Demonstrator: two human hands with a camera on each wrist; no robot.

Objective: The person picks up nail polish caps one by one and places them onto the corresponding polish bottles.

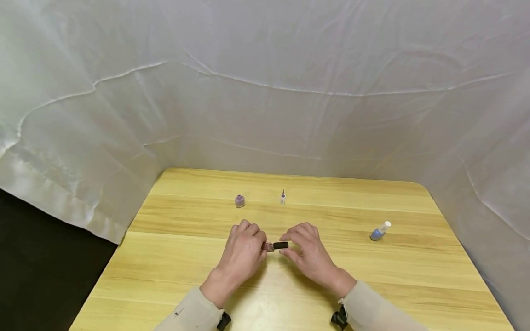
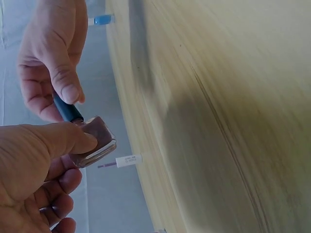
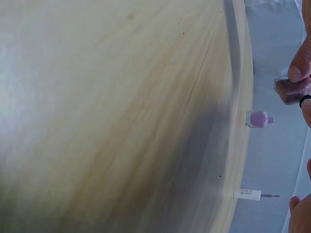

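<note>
Between the two hands lies a dark mauve nail polish bottle (image 2: 99, 133), tilted sideways above the table. My left hand (image 1: 244, 250) grips its glass body, with the thumb pressed on the flat side. The black cap (image 1: 281, 245) points right and sits against the bottle's neck. My right hand (image 1: 308, 253) pinches this cap between thumb and fingers; in the right wrist view much of that hand is cut off by the edge. Farther back stand a lilac polish bottle (image 1: 239, 201) without a cap and a white cap (image 1: 283, 198) with its brush pointing up.
A blue nail polish bottle (image 1: 377, 234) with a white cap stands at the right of the wooden table (image 1: 165, 266). Pale cloth (image 1: 265, 124) hangs behind the table and along its sides. A dark area (image 1: 37, 262) lies beyond the left edge.
</note>
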